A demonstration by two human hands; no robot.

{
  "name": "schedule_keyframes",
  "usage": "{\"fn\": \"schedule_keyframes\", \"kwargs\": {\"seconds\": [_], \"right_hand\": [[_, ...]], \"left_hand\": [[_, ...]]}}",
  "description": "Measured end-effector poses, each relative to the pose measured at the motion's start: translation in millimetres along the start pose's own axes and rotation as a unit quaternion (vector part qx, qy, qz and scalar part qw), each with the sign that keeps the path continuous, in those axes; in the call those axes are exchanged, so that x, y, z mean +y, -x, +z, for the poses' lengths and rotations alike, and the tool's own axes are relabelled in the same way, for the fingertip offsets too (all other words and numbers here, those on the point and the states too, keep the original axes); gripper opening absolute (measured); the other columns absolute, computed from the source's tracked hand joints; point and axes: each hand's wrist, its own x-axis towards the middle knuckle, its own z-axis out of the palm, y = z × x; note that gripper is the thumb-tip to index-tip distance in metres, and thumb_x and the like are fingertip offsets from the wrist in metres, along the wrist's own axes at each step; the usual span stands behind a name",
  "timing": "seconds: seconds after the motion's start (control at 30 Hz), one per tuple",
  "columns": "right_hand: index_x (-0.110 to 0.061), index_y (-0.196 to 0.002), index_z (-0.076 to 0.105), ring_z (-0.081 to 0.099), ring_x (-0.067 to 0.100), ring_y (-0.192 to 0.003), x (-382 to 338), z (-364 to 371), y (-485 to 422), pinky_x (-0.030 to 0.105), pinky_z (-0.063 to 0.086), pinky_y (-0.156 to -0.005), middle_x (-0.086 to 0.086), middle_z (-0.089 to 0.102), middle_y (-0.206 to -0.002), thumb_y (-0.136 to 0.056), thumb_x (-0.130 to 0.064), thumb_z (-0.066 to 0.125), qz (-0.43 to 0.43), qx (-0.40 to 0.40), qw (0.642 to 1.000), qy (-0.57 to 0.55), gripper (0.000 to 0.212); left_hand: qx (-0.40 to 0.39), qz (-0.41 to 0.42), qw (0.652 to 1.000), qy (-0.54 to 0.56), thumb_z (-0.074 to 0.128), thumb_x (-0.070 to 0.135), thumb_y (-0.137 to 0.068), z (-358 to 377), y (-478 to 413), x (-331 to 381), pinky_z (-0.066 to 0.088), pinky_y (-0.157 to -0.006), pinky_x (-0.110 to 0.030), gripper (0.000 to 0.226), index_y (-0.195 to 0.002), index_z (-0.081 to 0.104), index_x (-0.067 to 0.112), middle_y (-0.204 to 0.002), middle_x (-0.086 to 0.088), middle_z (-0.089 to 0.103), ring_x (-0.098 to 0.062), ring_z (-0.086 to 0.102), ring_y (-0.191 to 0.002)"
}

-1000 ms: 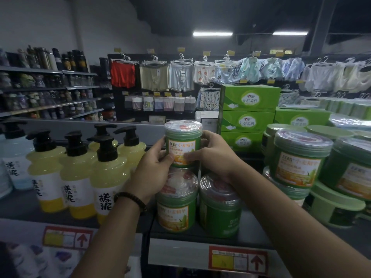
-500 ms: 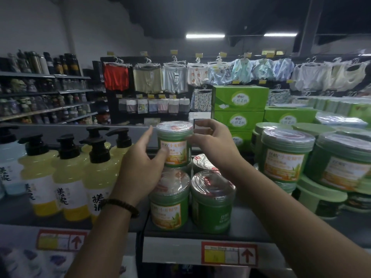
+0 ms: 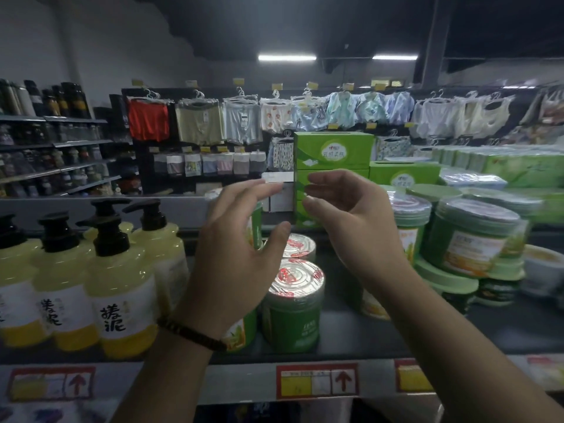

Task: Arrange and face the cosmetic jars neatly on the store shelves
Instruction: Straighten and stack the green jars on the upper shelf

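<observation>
Left hand [image 3: 235,254] and right hand [image 3: 351,221] both loose-fingered, holding nothing, raised above green jars [image 3: 293,306] on the shelf [image 3: 351,340], yellow pump bottles [image 3: 119,288] alongside.

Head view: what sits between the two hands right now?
In the head view the left hand and right hand hold nothing between them. Low in the gap stand a foil-topped front jar and a rear jar behind it.

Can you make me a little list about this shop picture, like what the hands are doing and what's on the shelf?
Left hand: open, in front of the stacked green jar, gripping nothing
Right hand: open, holding nothing
Front jar: green, shiny sealed lid, on the shelf
Left of jars: yellow pump bottles
Behind: green boxes
</observation>
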Motion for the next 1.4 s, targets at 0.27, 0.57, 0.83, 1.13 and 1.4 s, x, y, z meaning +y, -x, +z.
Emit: {"fn": "schedule_keyframes", "kwargs": {"seconds": [0.27, 0.57, 0.83, 1.13, 1.4], "right_hand": [[-0.015, -0.118, 0.079, 0.078, 0.006, -0.103, -3, -44, 21, 0.031, 0.064, -0.095, -0.003, 0.081, -0.109, -0.093, -0.005, 0.079, -0.006, 0.069, 0.997, 0.029, 0.026], [-0.017, -0.112, 0.079, 0.078, 0.007, -0.101, -12, -96, 38, 0.020, 0.061, -0.087, -0.004, 0.082, -0.105, -0.093, -0.005, 0.080, -0.017, 0.139, 0.989, 0.049, 0.022], [-0.019, -0.122, 0.074, 0.078, 0.006, -0.103, 5, -118, 43, 0.035, 0.063, -0.098, -0.005, 0.081, -0.109, -0.092, -0.005, 0.082, 0.044, 0.166, 0.983, 0.069, 0.033], [-0.018, -0.145, 0.063, 0.074, 0.011, -0.114, 26, -113, 43, 0.046, 0.063, -0.101, -0.003, 0.077, -0.123, -0.092, -0.018, 0.083, 0.121, 0.108, 0.981, 0.104, 0.057], [-0.021, -0.150, 0.059, 0.072, 0.016, -0.114, 36, -112, 37, 0.049, 0.062, -0.101, -0.002, 0.076, -0.124, -0.091, -0.025, 0.086, 0.140, 0.086, 0.976, 0.140, 0.065]], "left_hand": [[-0.057, -0.020, 0.994, 0.094, 0.076, 0.024, -0.094, 37, 2, 22, 0.056, -0.100, -0.029, 0.048, -0.139, 0.063, 0.031, -0.134, 0.017, 0.063, 0.001, 0.058, -0.128], [-0.169, -0.071, 0.979, 0.084, 0.078, 0.037, -0.093, 73, 0, 40, 0.054, -0.107, -0.035, 0.066, -0.151, 0.047, 0.038, -0.150, 0.015, 0.054, -0.003, 0.056, -0.132], [-0.210, -0.108, 0.969, 0.079, 0.076, 0.041, -0.094, 88, -10, 54, 0.049, -0.115, -0.044, 0.083, -0.163, 0.030, 0.035, -0.159, 0.007, 0.049, -0.013, 0.051, -0.141], [-0.246, -0.182, 0.944, 0.124, 0.051, 0.009, -0.091, 103, -19, 61, 0.048, -0.116, -0.051, 0.086, -0.164, 0.019, 0.041, -0.162, 0.003, 0.047, -0.021, 0.050, -0.145], [-0.247, -0.216, 0.929, 0.173, 0.054, 0.004, -0.095, 115, -17, 59, 0.051, -0.112, -0.050, 0.083, -0.165, 0.021, 0.037, -0.158, 0.008, 0.050, -0.017, 0.054, -0.140]]}}
